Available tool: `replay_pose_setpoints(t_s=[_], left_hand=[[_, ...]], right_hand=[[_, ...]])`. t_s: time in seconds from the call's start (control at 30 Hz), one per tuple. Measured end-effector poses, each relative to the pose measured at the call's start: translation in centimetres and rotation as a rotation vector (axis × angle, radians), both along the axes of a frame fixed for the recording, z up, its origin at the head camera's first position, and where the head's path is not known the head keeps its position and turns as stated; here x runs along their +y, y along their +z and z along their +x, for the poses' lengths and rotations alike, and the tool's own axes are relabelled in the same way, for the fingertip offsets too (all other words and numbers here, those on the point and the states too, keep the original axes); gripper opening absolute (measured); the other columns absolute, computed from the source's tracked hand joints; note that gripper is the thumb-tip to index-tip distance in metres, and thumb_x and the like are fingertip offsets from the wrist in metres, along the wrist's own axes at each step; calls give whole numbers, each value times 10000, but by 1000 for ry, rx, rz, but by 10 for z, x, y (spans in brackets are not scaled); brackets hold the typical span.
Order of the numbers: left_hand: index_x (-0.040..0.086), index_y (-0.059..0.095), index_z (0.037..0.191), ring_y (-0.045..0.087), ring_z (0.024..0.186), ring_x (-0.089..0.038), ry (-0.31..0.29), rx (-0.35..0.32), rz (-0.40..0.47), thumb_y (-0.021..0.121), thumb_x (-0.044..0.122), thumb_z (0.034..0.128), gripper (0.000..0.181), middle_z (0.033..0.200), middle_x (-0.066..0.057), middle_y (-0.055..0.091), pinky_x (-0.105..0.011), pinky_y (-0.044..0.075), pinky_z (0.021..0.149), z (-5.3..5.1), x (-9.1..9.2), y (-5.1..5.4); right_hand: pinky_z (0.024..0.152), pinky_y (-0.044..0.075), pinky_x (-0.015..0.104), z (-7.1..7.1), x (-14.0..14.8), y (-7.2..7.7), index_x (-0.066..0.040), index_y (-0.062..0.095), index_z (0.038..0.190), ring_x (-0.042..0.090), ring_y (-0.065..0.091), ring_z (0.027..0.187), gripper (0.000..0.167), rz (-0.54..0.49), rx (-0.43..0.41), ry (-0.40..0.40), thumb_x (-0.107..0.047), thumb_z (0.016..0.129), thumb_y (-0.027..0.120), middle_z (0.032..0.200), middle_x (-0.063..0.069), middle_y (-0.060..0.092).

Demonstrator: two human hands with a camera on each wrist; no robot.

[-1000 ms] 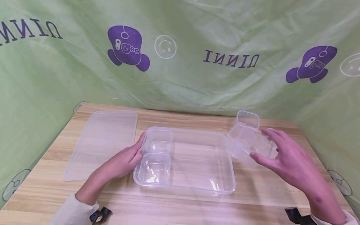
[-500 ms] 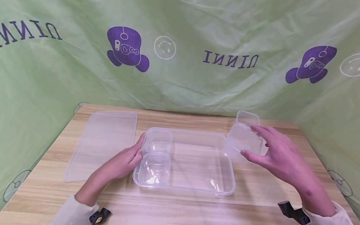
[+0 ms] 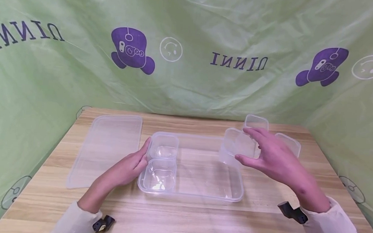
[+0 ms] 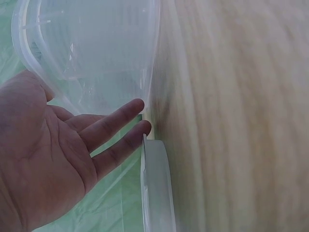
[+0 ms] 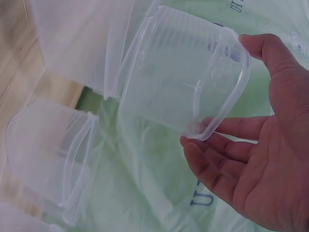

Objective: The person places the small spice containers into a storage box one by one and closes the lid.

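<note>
A large clear rectangular plastic box (image 3: 198, 195) stands on the table. Two small clear containers, a back one (image 3: 165, 140) and a front one (image 3: 160, 176), sit side by side at its left end. My left hand (image 3: 128, 167) rests against the box's left wall, fingers fairly straight in the left wrist view. Between thumb and fingers, my right hand (image 3: 275, 162) grips a small clear container (image 5: 178, 72) by its rim. That container is held tilted over the back right corner of the box.
A flat translucent lid (image 3: 110, 148) lies left of the box. Two more small containers stand at the back right, one behind my right hand (image 3: 256, 120) and one to its right (image 3: 290, 143), partly hidden. A green printed curtain (image 3: 187, 88) encloses the wooden table (image 3: 182, 220).
My right hand has carried the small container leftward, from the right of the box to over its back right corner. My left hand has stayed in place.
</note>
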State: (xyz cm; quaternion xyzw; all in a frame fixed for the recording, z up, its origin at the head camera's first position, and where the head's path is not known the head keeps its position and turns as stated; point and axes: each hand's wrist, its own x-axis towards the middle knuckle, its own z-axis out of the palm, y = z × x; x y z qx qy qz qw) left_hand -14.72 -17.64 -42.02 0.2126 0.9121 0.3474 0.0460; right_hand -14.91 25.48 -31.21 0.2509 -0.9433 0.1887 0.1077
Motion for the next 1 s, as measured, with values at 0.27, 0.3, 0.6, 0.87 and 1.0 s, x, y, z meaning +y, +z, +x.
replay_pose_setpoints(t_s=[0.27,0.3,0.6,0.87,1.0], left_hand=[[23,94,1646,353,1448,-381,-2,-1,6,362,202,1100,634,1618,-239,281,-527,286,1178,1,0,-1],[22,95,1646,354,1447,-381,-2,-1,6,362,202,1100,634,1617,-240,283,-527,287,1178,1,0,-1],[14,91,1643,347,1450,-385,-1,-5,1,358,203,1100,635,1614,-251,284,-527,283,1179,1,-1,0],[13,83,1643,339,1452,-391,1,-6,-4,358,200,1099,637,1621,-249,262,-527,279,1181,1,-1,1],[9,82,1642,336,1455,-388,-2,-8,-3,358,200,1099,638,1624,-246,258,-527,278,1182,0,-1,1]], right_hand=[[1034,428,621,-6,-10,2,-6,524,1473,427,519,1283,823,28,-54,23,-481,864,808,1430,221,539],[1032,431,616,-7,-11,1,-3,529,1469,424,525,1276,822,31,-57,26,-483,863,809,1424,218,544],[1021,461,585,-16,-23,1,-3,535,1464,381,551,1261,830,57,-88,52,-502,858,804,1411,187,559],[995,493,575,-22,-35,-3,1,525,1472,381,585,1226,848,81,-123,70,-513,855,798,1417,176,554],[986,501,563,-23,-40,-6,-2,536,1465,374,598,1205,843,81,-119,82,-500,843,810,1398,165,562]])
